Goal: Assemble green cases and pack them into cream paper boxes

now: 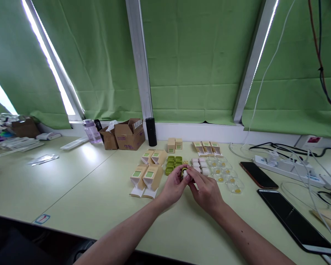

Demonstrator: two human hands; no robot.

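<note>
Both my hands meet over the pale green table [79,184]. My left hand [174,188] and my right hand [205,189] pinch together a small white piece set in a green ring [184,173]. Just beyond them lie several green square cases [173,163], white pieces [201,165] and clear plastic shells with yellow dots [226,175]. Left of my left hand lie tan boxes with green labels [146,176].
More tan boxes [206,148] and two small cubes [174,144] stand further back. Cardboard boxes [128,134], a black cylinder [151,131] and a bottle [92,131] line the window sill. Phones [257,175], a tablet [298,221] and a power strip [287,167] lie at right.
</note>
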